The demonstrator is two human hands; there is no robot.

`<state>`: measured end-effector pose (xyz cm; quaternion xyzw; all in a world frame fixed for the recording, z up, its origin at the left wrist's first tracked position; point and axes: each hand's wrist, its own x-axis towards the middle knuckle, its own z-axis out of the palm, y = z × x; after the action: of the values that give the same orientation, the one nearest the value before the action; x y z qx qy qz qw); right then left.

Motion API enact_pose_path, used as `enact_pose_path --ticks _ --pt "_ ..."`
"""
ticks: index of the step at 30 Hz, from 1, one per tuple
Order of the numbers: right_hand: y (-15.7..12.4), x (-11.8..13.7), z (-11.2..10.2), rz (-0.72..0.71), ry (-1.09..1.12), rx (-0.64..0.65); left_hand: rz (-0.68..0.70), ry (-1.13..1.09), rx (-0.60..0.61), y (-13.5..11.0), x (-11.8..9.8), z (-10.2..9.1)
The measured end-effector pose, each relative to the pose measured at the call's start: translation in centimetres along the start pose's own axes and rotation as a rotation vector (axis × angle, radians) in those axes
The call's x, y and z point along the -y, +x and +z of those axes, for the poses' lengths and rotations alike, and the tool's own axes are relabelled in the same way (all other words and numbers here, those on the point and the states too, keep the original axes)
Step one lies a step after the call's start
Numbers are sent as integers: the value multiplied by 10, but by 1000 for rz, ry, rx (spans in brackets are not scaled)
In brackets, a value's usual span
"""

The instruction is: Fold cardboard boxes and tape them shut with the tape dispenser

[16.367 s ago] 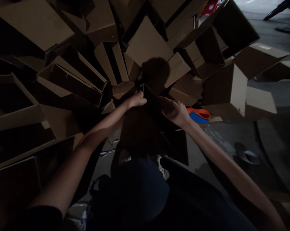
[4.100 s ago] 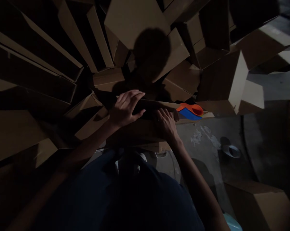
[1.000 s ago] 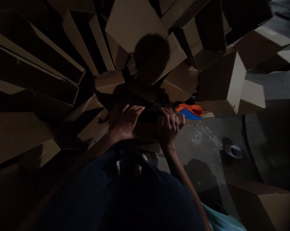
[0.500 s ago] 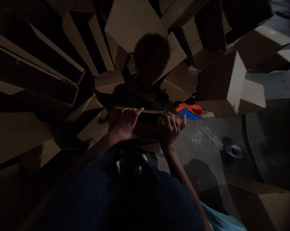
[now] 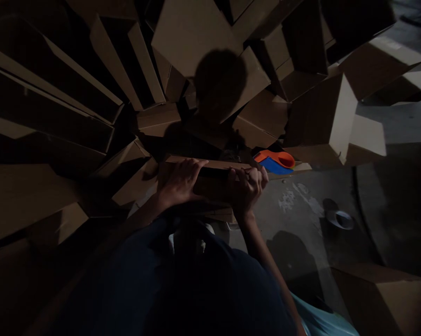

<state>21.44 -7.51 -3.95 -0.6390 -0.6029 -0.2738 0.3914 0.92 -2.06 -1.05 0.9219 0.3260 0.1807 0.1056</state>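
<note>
A flat brown cardboard box (image 5: 210, 186) is held crosswise in front of the person's body, low in the view, its long far edge running from left to right. The left grip (image 5: 178, 182) is closed on the box, with the fingers (image 5: 192, 163) laid over the far edge and the back of the hand turned upward. The right grip (image 5: 247, 189) is also closed on it, its fingers curled over the same edge towards the box's right end, just beside the left grip.

Directly beyond the held box, a heap of cardboard boxes (image 5: 196, 37) fills the far and left parts of the view, its boxes lying tilted at many angles. An orange-and-blue moulded piece (image 5: 275, 161) sits at the heap's near edge, just past the box's right end. To the right, a concrete floor (image 5: 294, 242) is seen with pale marks on it, and a grey slipper (image 5: 339, 220) lies there. Another cardboard box (image 5: 378, 298) is seen at the near right, and a pale blue item (image 5: 322, 317) is partly seen near the person's dark shirt (image 5: 161, 284).
</note>
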Motion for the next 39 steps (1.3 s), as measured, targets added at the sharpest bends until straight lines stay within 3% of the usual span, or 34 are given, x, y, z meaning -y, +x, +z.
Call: enact_pose_path --ticks 28,34,39 --pt "4 2 -2 20 49 117 -152 -246 -99 12 0 -2" --pt "5 0 2 121 109 258 -179 -203 -81 13 0 -1" --pt "6 -1 6 110 114 269 -172 -179 -77 13 4 1"
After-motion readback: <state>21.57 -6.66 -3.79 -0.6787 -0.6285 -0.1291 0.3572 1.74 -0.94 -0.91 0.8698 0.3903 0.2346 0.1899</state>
